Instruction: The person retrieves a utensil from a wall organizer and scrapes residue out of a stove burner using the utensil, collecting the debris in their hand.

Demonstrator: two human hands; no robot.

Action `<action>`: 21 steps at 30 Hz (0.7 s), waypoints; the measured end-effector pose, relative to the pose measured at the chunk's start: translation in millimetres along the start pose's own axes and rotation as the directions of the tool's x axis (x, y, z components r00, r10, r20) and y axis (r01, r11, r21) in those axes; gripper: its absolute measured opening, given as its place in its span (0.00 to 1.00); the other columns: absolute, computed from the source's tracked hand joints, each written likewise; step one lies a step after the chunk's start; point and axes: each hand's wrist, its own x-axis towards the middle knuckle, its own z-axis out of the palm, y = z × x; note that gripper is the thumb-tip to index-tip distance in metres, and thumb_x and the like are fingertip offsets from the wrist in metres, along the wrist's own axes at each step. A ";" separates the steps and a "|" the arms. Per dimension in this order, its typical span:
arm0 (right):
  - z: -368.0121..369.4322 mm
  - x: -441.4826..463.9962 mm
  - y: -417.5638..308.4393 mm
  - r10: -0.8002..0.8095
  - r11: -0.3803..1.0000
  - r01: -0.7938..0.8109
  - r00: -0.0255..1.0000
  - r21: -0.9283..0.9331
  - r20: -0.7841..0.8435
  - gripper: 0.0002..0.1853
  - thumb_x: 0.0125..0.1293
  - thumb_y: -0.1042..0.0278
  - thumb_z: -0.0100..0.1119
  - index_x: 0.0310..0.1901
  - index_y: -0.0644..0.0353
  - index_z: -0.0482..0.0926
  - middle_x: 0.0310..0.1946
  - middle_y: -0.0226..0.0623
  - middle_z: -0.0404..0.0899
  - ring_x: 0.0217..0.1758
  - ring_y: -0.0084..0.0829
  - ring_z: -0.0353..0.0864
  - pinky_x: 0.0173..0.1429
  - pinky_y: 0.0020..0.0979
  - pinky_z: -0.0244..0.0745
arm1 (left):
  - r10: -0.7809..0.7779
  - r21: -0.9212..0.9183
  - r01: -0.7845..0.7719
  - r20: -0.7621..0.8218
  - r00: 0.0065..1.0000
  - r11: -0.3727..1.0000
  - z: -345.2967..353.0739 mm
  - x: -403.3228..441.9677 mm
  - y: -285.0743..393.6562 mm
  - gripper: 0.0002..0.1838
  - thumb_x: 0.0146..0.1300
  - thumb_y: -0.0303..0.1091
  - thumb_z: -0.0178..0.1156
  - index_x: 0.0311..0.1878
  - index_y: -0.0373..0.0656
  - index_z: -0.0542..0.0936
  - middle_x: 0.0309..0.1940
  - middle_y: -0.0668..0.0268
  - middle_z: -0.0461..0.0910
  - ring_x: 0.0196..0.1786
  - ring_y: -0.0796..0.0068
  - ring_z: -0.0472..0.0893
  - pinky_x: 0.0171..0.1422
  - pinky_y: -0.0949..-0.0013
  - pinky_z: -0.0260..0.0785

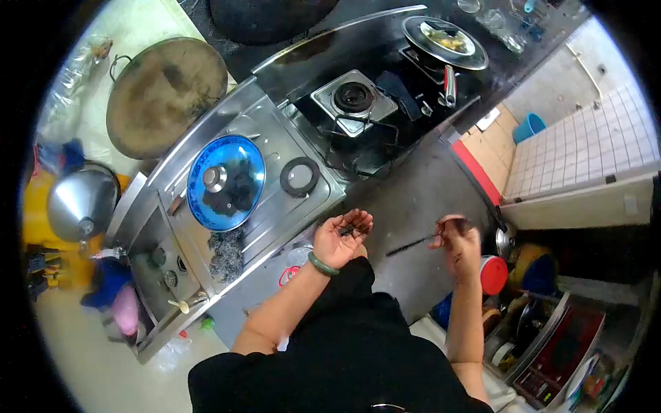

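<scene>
My left hand (344,237) is palm up with its fingers stretched out, above the counter's front edge. Dark patches mark its palm and fingers; I cannot tell loose bits from grime. A green bangle (323,264) circles that wrist. My right hand (459,244) pinches a thin dark stick-like tool (407,246), which points left towards the other hand. Beyond the left hand, a black burner ring (315,180) lies on the steel drainboard (275,220). The gas stove's (327,103) left burner sits in a square metal tray, with a black pan support (365,162) tilted nearby.
A blue plate (200,158) with a knobbed lid stands on the drainboard, beside grey scouring wool (226,255). The sink (155,275) is at left. A covered pan (413,34) with a dish on top occupies the far burner. Shelves (551,330) stand at right.
</scene>
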 end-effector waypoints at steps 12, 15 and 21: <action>91.0 313.7 -153.4 -0.225 0.528 0.622 0.759 -0.578 0.611 0.09 0.70 0.67 0.51 0.41 0.64 0.76 0.33 0.38 0.83 0.36 0.26 0.84 0.40 0.24 0.77 | 0.431 -0.132 -0.422 0.045 0.901 0.897 45.0 70.8 17.9 0.17 0.62 0.33 0.48 0.45 0.30 0.77 0.48 0.49 0.77 0.59 0.54 0.73 0.71 0.53 0.59; 115.0 393.8 -133.9 -0.077 0.349 0.739 0.636 -0.576 0.768 0.10 0.71 0.69 0.47 0.43 0.69 0.74 0.37 0.42 0.82 0.40 0.29 0.84 0.45 0.27 0.78 | 0.561 -0.200 -0.559 -0.052 0.826 0.804 49.0 98.5 3.3 0.17 0.62 0.34 0.48 0.44 0.30 0.77 0.48 0.49 0.77 0.58 0.55 0.74 0.71 0.54 0.59; 135.7 474.1 -82.7 0.106 0.300 0.770 0.561 -0.564 0.821 0.11 0.70 0.70 0.46 0.46 0.69 0.74 0.39 0.44 0.82 0.42 0.35 0.85 0.46 0.29 0.79 | 0.665 -0.278 -0.689 -0.187 0.723 0.670 67.5 141.5 -22.6 0.15 0.63 0.33 0.46 0.41 0.31 0.77 0.45 0.51 0.80 0.54 0.54 0.77 0.71 0.53 0.58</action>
